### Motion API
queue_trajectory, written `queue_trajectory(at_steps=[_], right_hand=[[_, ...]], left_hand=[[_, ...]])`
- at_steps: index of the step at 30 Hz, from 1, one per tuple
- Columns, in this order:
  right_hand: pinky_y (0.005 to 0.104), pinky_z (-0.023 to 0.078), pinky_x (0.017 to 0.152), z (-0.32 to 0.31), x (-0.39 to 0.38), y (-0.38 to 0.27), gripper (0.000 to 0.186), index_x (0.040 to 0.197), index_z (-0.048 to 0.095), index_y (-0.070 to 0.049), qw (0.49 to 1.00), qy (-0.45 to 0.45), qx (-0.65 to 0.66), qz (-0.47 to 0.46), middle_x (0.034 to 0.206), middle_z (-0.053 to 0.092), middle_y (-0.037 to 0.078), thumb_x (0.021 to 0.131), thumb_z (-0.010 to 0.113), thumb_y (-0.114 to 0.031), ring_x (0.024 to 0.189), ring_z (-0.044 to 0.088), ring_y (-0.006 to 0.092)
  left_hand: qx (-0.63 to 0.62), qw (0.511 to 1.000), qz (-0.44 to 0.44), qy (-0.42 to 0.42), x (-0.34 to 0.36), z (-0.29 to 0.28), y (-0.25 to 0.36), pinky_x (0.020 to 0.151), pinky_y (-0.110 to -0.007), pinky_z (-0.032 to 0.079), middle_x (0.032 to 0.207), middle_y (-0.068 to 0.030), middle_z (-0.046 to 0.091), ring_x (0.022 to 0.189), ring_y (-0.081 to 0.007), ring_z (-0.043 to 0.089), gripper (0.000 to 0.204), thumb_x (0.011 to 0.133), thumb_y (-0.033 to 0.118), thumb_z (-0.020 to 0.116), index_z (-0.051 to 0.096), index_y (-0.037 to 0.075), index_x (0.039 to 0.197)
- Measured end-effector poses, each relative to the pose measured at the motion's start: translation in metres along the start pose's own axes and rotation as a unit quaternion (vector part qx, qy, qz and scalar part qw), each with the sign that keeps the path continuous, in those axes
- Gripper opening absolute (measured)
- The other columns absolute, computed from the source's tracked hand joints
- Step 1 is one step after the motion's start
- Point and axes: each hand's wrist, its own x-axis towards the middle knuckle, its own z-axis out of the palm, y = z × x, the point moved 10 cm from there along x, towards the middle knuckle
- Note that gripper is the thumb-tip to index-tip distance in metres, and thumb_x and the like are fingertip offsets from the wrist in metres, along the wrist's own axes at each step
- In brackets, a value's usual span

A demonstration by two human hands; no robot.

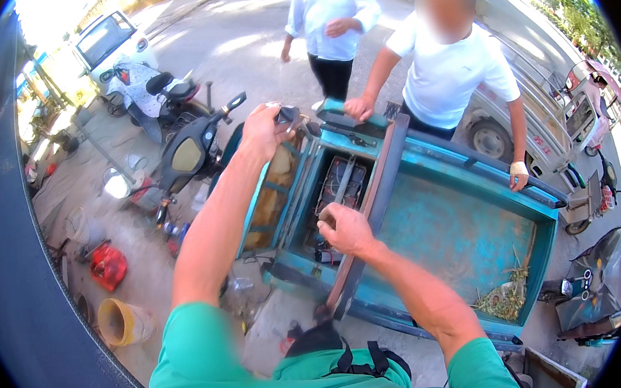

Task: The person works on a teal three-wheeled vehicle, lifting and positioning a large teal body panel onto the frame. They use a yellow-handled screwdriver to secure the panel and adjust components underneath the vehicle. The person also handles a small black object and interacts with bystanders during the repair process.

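My left hand (265,127) is closed on a dark piece at the upper end of a raised seat panel (275,190), whose worn yellowish face shows. Beside it is an open teal compartment (302,227) of a cargo tricycle, with battery-like blocks (348,177) and a long bar across them inside. My right hand (340,225) hangs over the near part of this compartment with curled fingers; what they hold, if anything, I cannot make out. The teal cargo bed (448,229) adjoins on the right, with dry plant scraps (507,296) in its near right corner.
A person in white (445,76) rests hands on the tricycle's far side; another (331,20) stands behind. Scooters (187,153), a red object (108,266) and a yellow bucket (119,321) are at left. A trailer (528,121) and more vehicles (588,279) line the right.
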Motion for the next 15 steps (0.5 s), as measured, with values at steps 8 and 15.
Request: queue_trajectory(at_steps=[8,15], right_hand=[[0.0399,0.046,0.065,0.029,-0.012,0.021,0.011,0.070,0.059,-0.010,0.970,-0.025,-0.188,-0.153,0.067,0.061,0.007,0.072,0.067,-0.018,0.068,0.062,0.0265],[0.0384,0.044,0.062,0.029,-0.009,0.024,0.013,0.067,0.058,-0.012,0.974,-0.032,-0.177,-0.139,0.064,0.058,0.005,0.070,0.069,-0.020,0.064,0.060,0.0251]], left_hand=[[-0.036,0.998,-0.020,0.037,0.121,-0.031,-0.015,0.074,-0.041,0.052,0.103,-0.0125,0.065,0.096,-0.0271,0.066,0.011,0.098,0.013,0.046,0.051,0.006,0.105],[-0.032,0.998,-0.028,0.055,0.196,-0.031,-0.035,0.069,-0.042,0.053,0.104,-0.0191,0.064,0.093,-0.0339,0.068,0.016,0.098,0.012,0.046,0.048,0.002,0.109]])
